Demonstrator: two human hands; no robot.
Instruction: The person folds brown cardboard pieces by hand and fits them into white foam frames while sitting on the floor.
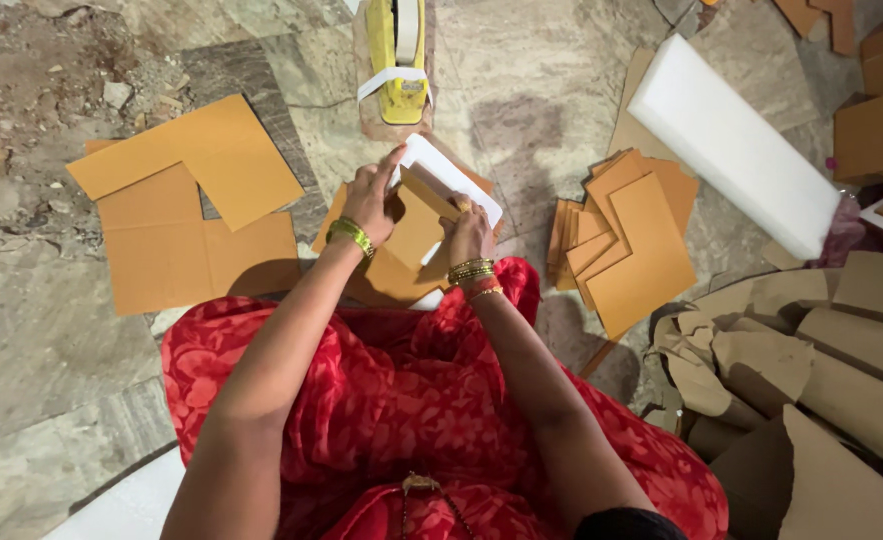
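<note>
I am sitting on a stone floor in a red patterned garment. My left hand [369, 198] rests on the left side of a white foam block [451, 175] and grips the brown cardboard piece [416, 228] folded around it. My right hand [469, 235] presses the cardboard's right edge against the block, fingers curled. Both hands hold this bundle just in front of my knees. Gold bangles sit on both wrists.
Flat cardboard sheets [186, 200] lie at left. A stack of cut cardboard pieces [626, 245] sits at right. A long white foam slab [731, 140] lies upper right, a yellow tape dispenser [399, 60] ahead. Torn cardboard scraps [811, 380] pile at lower right.
</note>
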